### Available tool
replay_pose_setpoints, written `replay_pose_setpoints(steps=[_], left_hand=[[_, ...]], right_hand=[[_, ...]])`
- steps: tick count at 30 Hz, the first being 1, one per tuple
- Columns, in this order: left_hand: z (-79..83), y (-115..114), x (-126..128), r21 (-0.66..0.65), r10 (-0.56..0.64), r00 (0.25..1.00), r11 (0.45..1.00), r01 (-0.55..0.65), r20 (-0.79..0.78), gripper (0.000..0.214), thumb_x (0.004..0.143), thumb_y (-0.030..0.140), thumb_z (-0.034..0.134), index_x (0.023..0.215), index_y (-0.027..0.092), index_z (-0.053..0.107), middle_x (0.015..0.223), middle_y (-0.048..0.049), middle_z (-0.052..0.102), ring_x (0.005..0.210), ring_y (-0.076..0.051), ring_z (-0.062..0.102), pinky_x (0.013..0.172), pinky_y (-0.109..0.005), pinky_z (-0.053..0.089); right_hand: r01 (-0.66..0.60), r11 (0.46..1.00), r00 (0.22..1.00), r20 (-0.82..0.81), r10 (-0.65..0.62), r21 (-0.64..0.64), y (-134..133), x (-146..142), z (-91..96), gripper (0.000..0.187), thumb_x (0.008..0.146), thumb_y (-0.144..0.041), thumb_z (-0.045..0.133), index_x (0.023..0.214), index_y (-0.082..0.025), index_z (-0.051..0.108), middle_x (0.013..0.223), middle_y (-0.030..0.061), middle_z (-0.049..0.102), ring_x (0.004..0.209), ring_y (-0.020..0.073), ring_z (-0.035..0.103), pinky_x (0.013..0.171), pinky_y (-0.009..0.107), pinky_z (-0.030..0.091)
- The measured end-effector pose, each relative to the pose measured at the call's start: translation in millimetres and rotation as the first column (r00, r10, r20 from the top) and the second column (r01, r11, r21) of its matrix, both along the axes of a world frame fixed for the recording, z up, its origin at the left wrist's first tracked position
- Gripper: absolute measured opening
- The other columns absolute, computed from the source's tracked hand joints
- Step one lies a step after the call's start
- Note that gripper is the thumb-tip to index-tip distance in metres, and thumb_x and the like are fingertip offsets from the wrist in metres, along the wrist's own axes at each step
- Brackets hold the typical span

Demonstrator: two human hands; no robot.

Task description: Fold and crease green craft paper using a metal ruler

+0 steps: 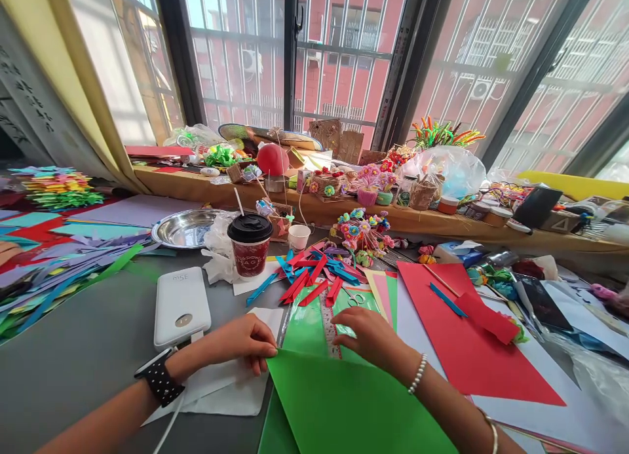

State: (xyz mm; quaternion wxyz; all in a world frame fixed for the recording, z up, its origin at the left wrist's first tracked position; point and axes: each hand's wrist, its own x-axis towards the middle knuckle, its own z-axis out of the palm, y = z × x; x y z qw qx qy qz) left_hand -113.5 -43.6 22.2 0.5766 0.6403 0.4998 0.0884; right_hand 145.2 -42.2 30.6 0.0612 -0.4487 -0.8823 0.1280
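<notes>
My left hand (pixel 250 341) is closed in a pinch on the upper left corner of a green paper sheet (pixel 344 401). Thumb and fingers of my right hand (pixel 368 339) are apart, held just above the far edge of that sheet; whether they touch it I cannot tell. Beyond the sheet, a patterned ruler (pixel 327 313) rests on a green packet (pixel 303 326) in clear plastic. Small scissors (pixel 354 299) lie past my right fingertips, beside a pile of red and blue folded paper strips (pixel 314 274).
A white power bank (pixel 181 308) with a cable lies left of my hands. Behind stand a lidded coffee cup (pixel 249 251), a white paper cup (pixel 299 236) and a metal bowl (pixel 184 230). Red paper (pixel 472 342) covers the right side. Paper strips (pixel 73 270) are heaped at left.
</notes>
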Motion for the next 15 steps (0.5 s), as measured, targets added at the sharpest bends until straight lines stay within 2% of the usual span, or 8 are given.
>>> replay_pose_setpoints(steps=[3,7,11,15], left_hand=[[-2.7,-1,-2,-0.016,0.033,0.999,0.999,-0.033,0.003,0.032,0.057,0.048,0.064,0.063,0.017,0.062,0.052,0.0009,0.062,0.052,-0.016,0.06,0.053,-0.024,0.046],[-3.6,-3,-4,-0.026,0.048,0.999,0.999,-0.048,0.004,0.033,0.057,0.048,0.064,0.064,0.016,0.063,0.053,0.0006,0.062,0.053,-0.016,0.06,0.053,-0.023,0.045],[-4.6,-4,-6,-0.038,0.047,0.999,0.998,-0.047,0.017,0.037,0.056,0.052,0.063,0.065,0.016,0.063,0.051,0.0006,0.062,0.05,-0.016,0.059,0.052,-0.023,0.044],[-5.4,-4,-9,-0.04,0.039,0.999,0.998,-0.038,0.031,0.041,0.056,0.055,0.062,0.07,0.017,0.064,0.057,-0.0003,0.065,0.054,-0.016,0.061,0.053,-0.023,0.043]], right_hand=[[-0.043,0.999,0.997,0.059,0.044,-0.021,0,-26,-2.6,0.036,0.069,-0.026,0.062,0.101,-0.011,0.059,0.107,0.0148,0.059,0.099,0.026,0.053,0.082,0.032,0.041],[-0.041,0.999,0.997,0.069,0.041,-0.013,5,-29,-13.0,0.037,0.068,-0.008,0.051,0.104,-0.005,0.056,0.116,0.0189,0.053,0.103,0.0265,0.051,0.082,0.031,0.041],[-0.02,1.0,0.997,0.074,0.019,0.01,12,-22,-21.4,0.049,0.062,0.003,0.041,0.109,-0.006,0.054,0.118,0.0171,0.052,0.106,0.0238,0.05,0.084,0.029,0.041],[-0.002,1.0,0.997,0.074,0.001,0.018,17,-17,-21.3,0.054,0.063,0.007,0.035,0.112,-0.011,0.052,0.117,0.0128,0.053,0.105,0.0205,0.051,0.082,0.027,0.041]])
